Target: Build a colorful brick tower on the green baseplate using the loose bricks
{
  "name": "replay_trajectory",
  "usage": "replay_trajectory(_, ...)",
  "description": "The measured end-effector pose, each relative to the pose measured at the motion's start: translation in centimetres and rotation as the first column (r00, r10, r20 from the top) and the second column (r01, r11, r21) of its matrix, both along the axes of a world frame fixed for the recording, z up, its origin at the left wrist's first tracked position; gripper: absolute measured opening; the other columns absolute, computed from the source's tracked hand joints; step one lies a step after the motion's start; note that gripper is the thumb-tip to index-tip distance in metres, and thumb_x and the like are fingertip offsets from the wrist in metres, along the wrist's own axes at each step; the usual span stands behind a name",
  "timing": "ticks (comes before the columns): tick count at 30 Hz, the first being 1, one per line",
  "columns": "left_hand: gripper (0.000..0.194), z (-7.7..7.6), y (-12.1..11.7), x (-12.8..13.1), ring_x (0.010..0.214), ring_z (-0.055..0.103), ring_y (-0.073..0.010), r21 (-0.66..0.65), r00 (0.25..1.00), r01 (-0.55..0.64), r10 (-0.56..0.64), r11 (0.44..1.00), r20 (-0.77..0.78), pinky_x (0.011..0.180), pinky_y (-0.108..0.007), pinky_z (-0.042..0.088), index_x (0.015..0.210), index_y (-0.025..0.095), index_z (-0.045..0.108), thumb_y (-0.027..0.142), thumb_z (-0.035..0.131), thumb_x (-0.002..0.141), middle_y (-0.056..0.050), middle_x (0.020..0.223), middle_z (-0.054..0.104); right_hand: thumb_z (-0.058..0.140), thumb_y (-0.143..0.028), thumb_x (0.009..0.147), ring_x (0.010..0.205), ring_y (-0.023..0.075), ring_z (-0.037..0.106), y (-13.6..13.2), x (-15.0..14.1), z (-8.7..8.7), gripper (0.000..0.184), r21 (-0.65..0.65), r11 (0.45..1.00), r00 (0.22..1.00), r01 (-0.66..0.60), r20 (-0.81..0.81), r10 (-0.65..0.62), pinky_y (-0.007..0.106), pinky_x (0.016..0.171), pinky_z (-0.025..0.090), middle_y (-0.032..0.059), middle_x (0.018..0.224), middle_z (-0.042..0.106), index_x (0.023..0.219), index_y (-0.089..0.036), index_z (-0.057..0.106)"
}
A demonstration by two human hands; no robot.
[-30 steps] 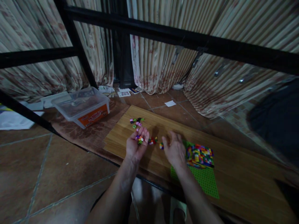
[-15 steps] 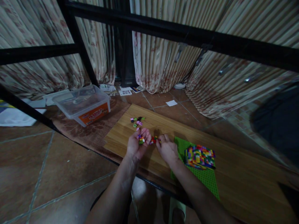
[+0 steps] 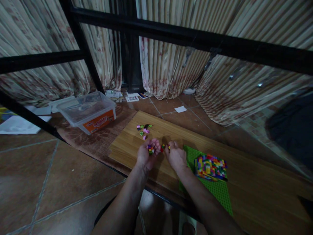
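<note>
My left hand [image 3: 147, 154] is cupped palm up over the wooden board, with several small coloured toy bricks [image 3: 151, 151] lying in its palm. To its right, my right hand [image 3: 176, 156] is palm down, its fingers drawn together at a small yellow brick [image 3: 169, 147]; the fingertips are partly hidden. A few red and green bricks [image 3: 163, 147] lie on the board between the hands. Beyond my left hand are scattered pink, green and dark bricks [image 3: 146, 130]. Right of my right hand, a multicoloured brick structure [image 3: 210, 167] stands on a green baseplate [image 3: 220, 195].
The wooden board [image 3: 254, 186] rests on a brown cloth [image 3: 85, 138]. A clear plastic box [image 3: 86, 111] with an orange label stands at the left. Black metal bars [image 3: 171, 29] cross in front of striped curtains [image 3: 166, 65]. Papers [image 3: 180, 109] lie on the tiled floor.
My left hand has shifted slightly right, closer to my right hand, still cupping the bricks. Fewer red bricks show between the hands. The right fingers stay drawn together.
</note>
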State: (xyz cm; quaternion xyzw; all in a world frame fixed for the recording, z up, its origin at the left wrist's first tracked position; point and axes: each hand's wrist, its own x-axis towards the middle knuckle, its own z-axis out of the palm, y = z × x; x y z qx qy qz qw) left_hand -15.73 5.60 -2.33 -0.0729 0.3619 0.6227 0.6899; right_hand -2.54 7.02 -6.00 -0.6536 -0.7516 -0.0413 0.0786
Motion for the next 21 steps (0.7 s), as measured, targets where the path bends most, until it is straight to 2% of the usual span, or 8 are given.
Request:
replay_trajectory(3,0.017,-0.1,0.0,0.2,0.058,0.062,-0.0124,-0.003,1.0,0.006,-0.006,1.0,-0.001,0.059,-0.023,0.054,0.076,0.007,0.063,0.013,0.049,0.084,-0.009,0.066,0.064,0.039,-0.031,0.094,0.067,0.0165,0.064,-0.1,-0.2,0.0,0.026,-0.015,1.0,1.0,-0.019,-0.002,0.019,0.026,0.054,0.038,0.0074,0.092,0.067,0.099,-0.018,0.061)
replay_trajectory(6,0.018,-0.2,0.0,0.3,0.057,0.062,-0.0121,0.0,1.0,0.003,-0.003,1.0,-0.006,0.058,-0.023,0.054,0.077,0.007,0.063,0.014,0.048,0.084,-0.008,0.066,0.064,0.044,-0.029,0.092,0.065,0.016,0.064,0.1,0.2,-0.2,0.022,0.01,0.998,0.99,-0.055,-0.129,0.056,0.026,0.055,0.039,0.0075,0.089,0.068,0.095,-0.018,0.062)
replay_trajectory(10,0.018,-0.2,0.1,0.3,0.057,0.062,-0.0118,0.0,1.0,-0.003,0.003,1.0,-0.009,0.056,-0.022,0.053,0.077,0.007,0.064,0.014,0.049,0.084,-0.009,0.067,0.065,0.046,-0.028,0.09,0.071,0.0159,0.066,0.5,0.7,0.3,0.02,0.069,0.997,0.959,-0.028,-0.278,0.046,0.025,0.064,0.043,0.0065,0.084,0.07,0.086,-0.017,0.063)
replay_trajectory(13,0.019,-0.2,0.1,0.4,0.059,0.063,-0.0121,0.005,1.0,0.009,-0.009,1.0,-0.001,0.059,-0.022,0.053,0.079,0.007,0.065,0.015,0.049,0.084,-0.01,0.07,0.066,0.046,-0.031,0.091,0.072,0.0147,0.066,0.4,0.0,1.8,0.022,0.109,0.994,0.917,-0.007,-0.397,0.05,0.024,0.068,0.045,0.0036,0.079,0.071,0.085,-0.019,0.063)
replay_trajectory(15,0.021,0.0,0.1,0.5,0.062,0.064,-0.0134,0.035,0.999,0.023,-0.024,0.999,0.028,0.063,-0.024,0.054,0.079,0.007,0.066,0.017,0.048,0.085,-0.01,0.072,0.067,0.047,-0.036,0.09,0.068,0.0144,0.065,0.2,-1.2,3.3,0.023,0.13,0.992,0.835,-0.01,-0.544,0.079,0.024,0.065,0.045,0.0017,0.076,0.071,0.084,-0.02,0.063)
replay_trajectory(17,0.022,0.2,0.0,0.7,0.064,0.065,-0.0145,0.079,0.997,0.02,-0.026,0.997,0.074,0.069,-0.026,0.054,0.077,0.008,0.066,0.019,0.049,0.085,-0.008,0.07,0.067,0.049,-0.037,0.089,0.068,0.0146,0.065,-0.2,-2.8,4.7,0.022,0.12,0.991,0.777,-0.062,-0.617,0.123,0.024,0.064,0.045,0.001,0.076,0.07,0.083,-0.021,0.063)
replay_trajectory(21,0.022,0.6,-0.2,0.9,0.068,0.064,-0.015,0.148,0.986,-0.026,0.001,0.989,0.166,0.076,-0.028,0.054,0.072,0.011,0.064,0.022,0.051,0.085,-0.005,0.069,0.066,0.05,-0.026,0.089,0.081,0.0171,0.064,-1.0,-5.9,6.0,0.014,0.098,0.989,0.824,-0.108,-0.548,0.144,0.026,0.071,0.046,0.0055,0.084,0.067,0.083,-0.019,0.061)
